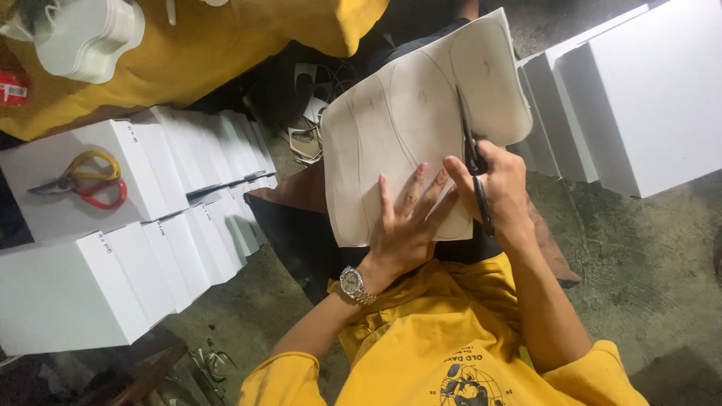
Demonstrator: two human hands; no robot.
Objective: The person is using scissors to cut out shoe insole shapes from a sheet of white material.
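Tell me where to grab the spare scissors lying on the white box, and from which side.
Grip the spare scissors by the yellow and red loop handles, coming from above on the right. They lie flat on the white box, loops spread toward the right, blades pointing left.

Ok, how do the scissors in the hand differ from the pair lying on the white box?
The dark scissors are all dark, held in the right hand and cutting into the white sheet. The spare scissors have one yellow and one red handle and lie untouched on a white box. Both are ordinary two-loop scissors.
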